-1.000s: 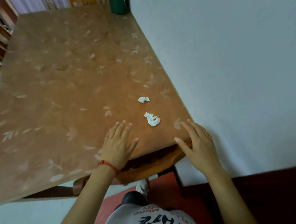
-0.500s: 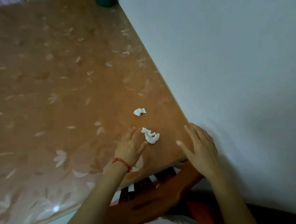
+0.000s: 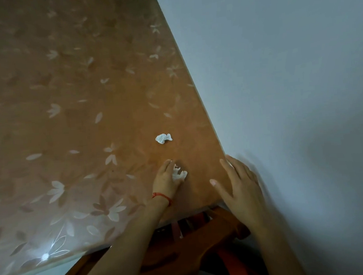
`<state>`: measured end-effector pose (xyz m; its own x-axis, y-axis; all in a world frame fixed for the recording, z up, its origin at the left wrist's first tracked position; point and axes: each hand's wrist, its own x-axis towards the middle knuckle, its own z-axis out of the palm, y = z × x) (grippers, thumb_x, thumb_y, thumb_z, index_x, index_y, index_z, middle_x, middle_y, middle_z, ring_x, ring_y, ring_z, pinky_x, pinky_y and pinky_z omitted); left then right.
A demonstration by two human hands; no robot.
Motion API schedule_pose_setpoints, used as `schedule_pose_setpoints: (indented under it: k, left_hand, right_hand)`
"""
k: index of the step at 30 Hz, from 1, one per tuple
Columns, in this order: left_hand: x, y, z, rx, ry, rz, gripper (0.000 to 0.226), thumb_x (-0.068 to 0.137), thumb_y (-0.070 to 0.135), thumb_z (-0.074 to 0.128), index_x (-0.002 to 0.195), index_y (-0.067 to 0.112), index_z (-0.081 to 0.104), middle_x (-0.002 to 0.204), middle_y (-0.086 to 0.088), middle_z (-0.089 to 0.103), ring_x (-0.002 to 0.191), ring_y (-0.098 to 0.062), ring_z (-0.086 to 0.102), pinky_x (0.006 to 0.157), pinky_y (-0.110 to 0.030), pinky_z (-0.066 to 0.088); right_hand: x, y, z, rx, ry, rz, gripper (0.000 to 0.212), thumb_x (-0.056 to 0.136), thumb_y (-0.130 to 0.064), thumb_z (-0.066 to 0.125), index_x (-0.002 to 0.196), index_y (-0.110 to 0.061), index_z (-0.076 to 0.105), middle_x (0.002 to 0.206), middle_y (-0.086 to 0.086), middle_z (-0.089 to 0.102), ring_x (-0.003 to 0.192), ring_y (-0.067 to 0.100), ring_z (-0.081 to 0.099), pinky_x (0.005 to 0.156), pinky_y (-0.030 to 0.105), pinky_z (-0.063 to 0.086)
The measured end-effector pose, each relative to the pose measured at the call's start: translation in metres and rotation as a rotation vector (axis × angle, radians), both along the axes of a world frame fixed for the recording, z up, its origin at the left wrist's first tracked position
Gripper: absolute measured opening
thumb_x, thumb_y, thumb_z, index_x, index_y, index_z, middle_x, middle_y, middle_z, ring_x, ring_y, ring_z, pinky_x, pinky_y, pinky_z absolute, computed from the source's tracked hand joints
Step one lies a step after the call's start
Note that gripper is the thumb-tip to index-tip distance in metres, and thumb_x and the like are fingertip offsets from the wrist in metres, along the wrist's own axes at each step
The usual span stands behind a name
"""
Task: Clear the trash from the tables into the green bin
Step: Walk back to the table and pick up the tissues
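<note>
Barely begun: left hand [image 3: 166, 180] fingers close around the near paper scrap [image 3: 180, 174] on the tabletop [image 3: 71, 115]; second scrap [image 3: 163, 138] lies untouched beyond; right hand [image 3: 239, 182] open, empty; bin unseen.

Dim light, right hand [image 3: 242, 186] motion-blurred, glare spot on tablecloth [image 3: 45, 256]

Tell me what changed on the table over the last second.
The left hand moved forward from the table's near edge to the nearer crumpled tissue, and its fingers now curl around it on the tabletop. The right hand stayed open at the table's corner by the wall. The farther crumpled tissue has not moved. The camera leaned in closer.
</note>
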<state>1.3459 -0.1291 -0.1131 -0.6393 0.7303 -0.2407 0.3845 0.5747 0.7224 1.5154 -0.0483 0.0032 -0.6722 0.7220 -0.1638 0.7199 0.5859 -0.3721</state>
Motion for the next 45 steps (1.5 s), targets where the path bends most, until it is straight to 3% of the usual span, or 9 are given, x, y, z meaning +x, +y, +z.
schedule_pose_setpoints:
  k: [4, 7, 12, 15, 18, 27, 33, 37, 45]
  left_hand:
    - [0.003, 0.003, -0.009, 0.089, 0.106, 0.008, 0.032, 0.076, 0.009, 0.069, 0.105, -0.003, 0.064, 0.112, -0.016, 0.063, 0.092, -0.019, 0.061, 0.079, -0.016, 0.043]
    - [-0.002, 0.002, -0.016, 0.096, 0.160, 0.059, 0.020, 0.078, 0.010, 0.065, 0.095, 0.001, 0.069, 0.097, -0.015, 0.069, 0.080, -0.028, 0.066, 0.069, -0.020, 0.043]
    - [-0.010, 0.005, -0.008, 0.152, 0.133, 0.142, 0.009, 0.078, 0.011, 0.069, 0.078, 0.002, 0.070, 0.073, -0.011, 0.069, 0.064, -0.019, 0.059, 0.060, -0.022, 0.047]
    - [-0.014, 0.001, 0.002, 0.197, -0.076, 0.344, 0.011, 0.078, 0.013, 0.071, 0.085, 0.005, 0.073, 0.079, -0.005, 0.070, 0.069, -0.009, 0.058, 0.063, -0.006, 0.041]
    - [-0.018, -0.007, 0.013, 0.217, -0.270, 0.523, 0.017, 0.075, 0.015, 0.073, 0.092, 0.011, 0.073, 0.079, 0.003, 0.066, 0.071, -0.001, 0.056, 0.062, -0.006, 0.042]
    - [-0.049, -0.044, 0.033, 0.283, -0.475, 0.852, 0.035, 0.072, 0.000, 0.071, 0.106, 0.001, 0.065, 0.090, -0.007, 0.064, 0.072, -0.009, 0.056, 0.051, 0.001, 0.042]
    - [-0.059, -0.067, 0.037, 0.308, -0.466, 0.899, 0.032, 0.073, 0.003, 0.071, 0.105, 0.003, 0.066, 0.083, -0.008, 0.066, 0.069, -0.010, 0.057, 0.051, -0.001, 0.043]
    - [-0.059, -0.078, 0.034, 0.292, -0.466, 0.943, 0.033, 0.073, 0.003, 0.072, 0.104, -0.002, 0.066, 0.092, -0.014, 0.067, 0.073, -0.014, 0.059, 0.052, -0.001, 0.044]
    - [-0.049, -0.087, 0.034, 0.286, -0.486, 0.979, 0.031, 0.071, -0.001, 0.072, 0.102, 0.000, 0.068, 0.091, -0.015, 0.068, 0.072, -0.017, 0.060, 0.052, -0.006, 0.047]
  right_hand:
    - [-0.002, 0.004, -0.003, 0.005, 0.004, 0.018, 0.076, 0.080, -0.065, 0.019, 0.140, -0.020, 0.035, 0.149, 0.001, 0.033, 0.136, 0.020, 0.031, 0.105, 0.030, 0.019]
    - [-0.006, 0.008, -0.003, -0.030, -0.024, 0.010, 0.078, 0.079, -0.068, 0.020, 0.142, -0.023, 0.030, 0.152, -0.001, 0.027, 0.138, 0.019, 0.025, 0.110, 0.035, 0.021]
    - [-0.016, 0.011, -0.006, -0.039, -0.026, 0.024, 0.070, 0.083, -0.061, 0.027, 0.142, -0.023, 0.030, 0.152, -0.002, 0.027, 0.138, 0.018, 0.025, 0.109, 0.033, 0.022]
    - [-0.027, 0.015, -0.009, -0.031, 0.004, 0.045, 0.063, 0.089, -0.057, 0.034, 0.142, -0.023, 0.030, 0.152, -0.002, 0.027, 0.138, 0.016, 0.025, 0.107, 0.031, 0.023]
    - [-0.043, 0.021, -0.016, -0.089, 0.020, 0.065, 0.060, 0.090, -0.053, 0.040, 0.142, -0.025, 0.028, 0.152, -0.005, 0.024, 0.138, 0.015, 0.023, 0.109, 0.033, 0.024]
    - [-0.126, 0.035, -0.055, -0.338, 0.174, 0.108, 0.052, 0.089, -0.039, 0.054, 0.136, -0.018, 0.042, 0.143, 0.000, 0.041, 0.131, 0.016, 0.037, 0.103, 0.027, 0.030]
    - [-0.175, 0.044, -0.083, -0.340, 0.206, 0.104, 0.048, 0.086, -0.024, 0.062, 0.130, -0.009, 0.049, 0.132, 0.007, 0.052, 0.124, 0.020, 0.045, 0.094, 0.019, 0.029]
    - [-0.194, 0.049, -0.104, -0.353, 0.158, 0.085, 0.052, 0.083, -0.027, 0.066, 0.130, -0.011, 0.049, 0.134, 0.009, 0.049, 0.124, 0.022, 0.044, 0.098, 0.031, 0.036]
    - [-0.211, 0.052, -0.122, -0.233, 0.089, 0.100, 0.041, 0.082, -0.024, 0.067, 0.120, -0.012, 0.058, 0.118, 0.010, 0.052, 0.114, 0.026, 0.045, 0.095, 0.036, 0.040]
